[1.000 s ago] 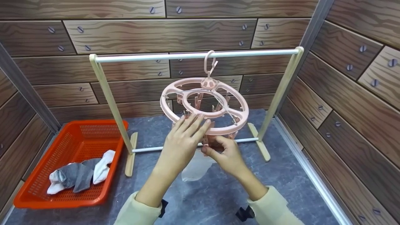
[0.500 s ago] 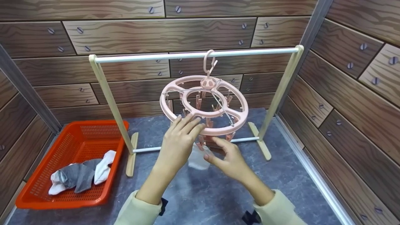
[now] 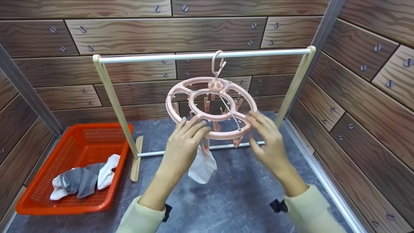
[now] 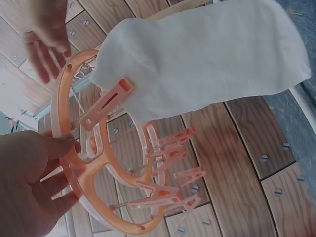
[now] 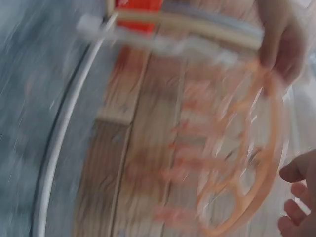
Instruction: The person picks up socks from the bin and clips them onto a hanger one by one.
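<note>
A pink round clip hanger [image 3: 223, 135] hangs by its hook from a white rail, its ring tilted. My left hand [image 3: 183, 140] holds the near left part of the rim; in the left wrist view the thumb [image 4: 61, 144] lies against one side and the fingers reach behind. One white sock [image 4: 212, 59] dangles from a pink clothespin [image 4: 107, 103] close to that hand. To the right, my right hand [image 3: 270, 142] is spread beside the ring with nothing in its grasp; whether its fingertips touch the rim cannot be told. The right wrist view is blurred.
An orange-red basket [image 3: 110, 191] with grey and white socks [image 3: 82, 179] stands on the floor at left. The rack has a white top rail [image 3: 155, 58], wooden legs [image 3: 113, 97] and a low crossbar. Wood-patterned walls enclose the back and sides.
My right hand has left the clothespin by the sock and moved right and up to the ring's right side. The sock now hangs in plain sight. My left hand stays on the rim.
</note>
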`<state>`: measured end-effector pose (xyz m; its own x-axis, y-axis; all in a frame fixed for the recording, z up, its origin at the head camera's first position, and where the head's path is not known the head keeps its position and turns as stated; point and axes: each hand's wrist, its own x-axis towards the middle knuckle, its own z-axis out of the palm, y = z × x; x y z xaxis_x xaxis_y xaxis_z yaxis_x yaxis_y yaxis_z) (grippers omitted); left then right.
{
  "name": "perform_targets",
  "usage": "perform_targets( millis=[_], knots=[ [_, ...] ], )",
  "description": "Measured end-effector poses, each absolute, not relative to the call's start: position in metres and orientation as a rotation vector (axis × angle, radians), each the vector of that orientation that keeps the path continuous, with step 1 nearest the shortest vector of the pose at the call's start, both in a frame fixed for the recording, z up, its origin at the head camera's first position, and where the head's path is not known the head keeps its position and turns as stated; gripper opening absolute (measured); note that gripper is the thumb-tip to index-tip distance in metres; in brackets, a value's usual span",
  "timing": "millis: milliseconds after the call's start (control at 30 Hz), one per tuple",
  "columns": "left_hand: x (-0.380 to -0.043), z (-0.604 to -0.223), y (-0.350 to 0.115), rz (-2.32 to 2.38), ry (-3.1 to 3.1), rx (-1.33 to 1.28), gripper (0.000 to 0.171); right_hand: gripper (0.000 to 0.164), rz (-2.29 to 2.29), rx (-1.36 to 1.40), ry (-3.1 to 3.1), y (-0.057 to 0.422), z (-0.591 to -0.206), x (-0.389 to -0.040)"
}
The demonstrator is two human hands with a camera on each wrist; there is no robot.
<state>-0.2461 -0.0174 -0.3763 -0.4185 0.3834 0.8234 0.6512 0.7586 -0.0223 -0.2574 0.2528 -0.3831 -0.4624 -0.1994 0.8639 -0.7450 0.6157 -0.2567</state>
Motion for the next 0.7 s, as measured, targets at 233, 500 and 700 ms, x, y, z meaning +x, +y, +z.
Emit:
perform_targets(
  millis=[233, 500, 700],
  knots=[
    [-0.247, -0.377, -0.019, -0.401, -2.071, -0.795, 0.031, 0.068, 0.601, 0.776, -2.122, 0.277, -0.392, -0.290],
    [-0.247, -0.378, -0.020, -0.437, -2.080, -0.814, 0.026, 0.049, 0.604, 0.807, -2.084, 0.278, -0.397, -0.302],
    [-0.248, -0.379, -0.023, -0.445, -2.074, -0.806, 0.023, 0.042, 0.627, 0.847, -2.044, 0.274, -0.397, -0.301]
  ],
)
